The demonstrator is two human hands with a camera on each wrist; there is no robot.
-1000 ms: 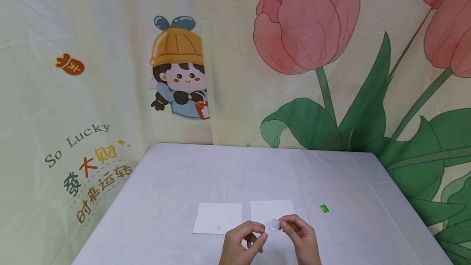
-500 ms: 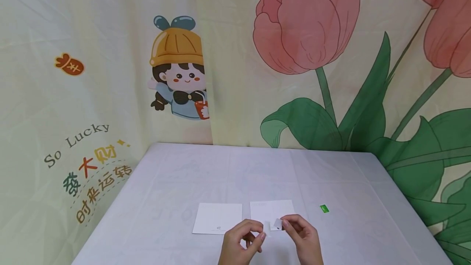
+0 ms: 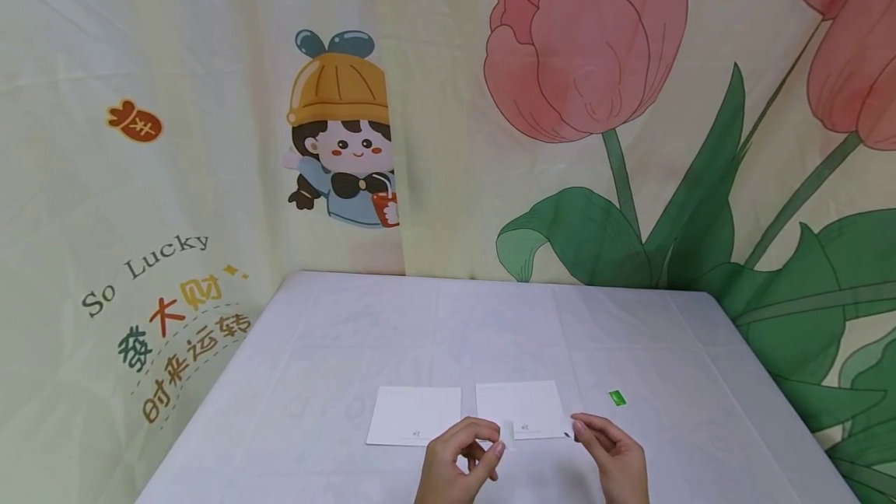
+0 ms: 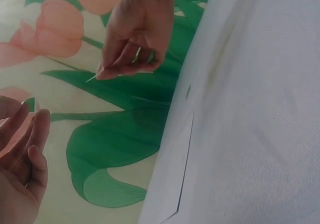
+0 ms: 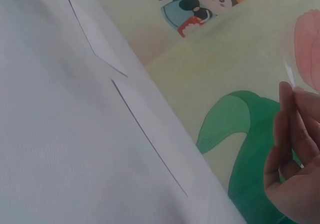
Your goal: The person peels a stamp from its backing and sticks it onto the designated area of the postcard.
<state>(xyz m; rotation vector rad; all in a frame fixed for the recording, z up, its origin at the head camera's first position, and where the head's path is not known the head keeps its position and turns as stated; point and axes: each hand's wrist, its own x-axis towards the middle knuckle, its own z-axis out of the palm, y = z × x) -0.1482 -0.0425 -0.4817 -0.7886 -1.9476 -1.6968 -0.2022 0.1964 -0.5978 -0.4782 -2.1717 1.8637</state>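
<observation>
In the head view, my left hand [image 3: 458,457] pinches a small translucent piece of film [image 3: 507,432] between thumb and forefinger, above the near edge of the right white card [image 3: 516,404]. To the right of that card, my right hand [image 3: 612,453] pinches a small thin piece with a dark mark [image 3: 568,435]; its kind cannot be made out. Seen from the left wrist, this thin piece [image 4: 91,77] appears edge-on at the right fingertips. In the right wrist view it shows as a clear, pale sliver [image 5: 290,73]. The two hands are apart.
A second white card [image 3: 413,412] with a small print lies left of the first. To the right, a small green rectangle [image 3: 617,397] lies on the white-covered table [image 3: 434,333]. A printed curtain [image 3: 448,99] hangs behind the table's far edge.
My right hand has moved to the right with its small piece, away from the left hand, uncovering the print on the right card. The left hand has stayed almost still.
</observation>
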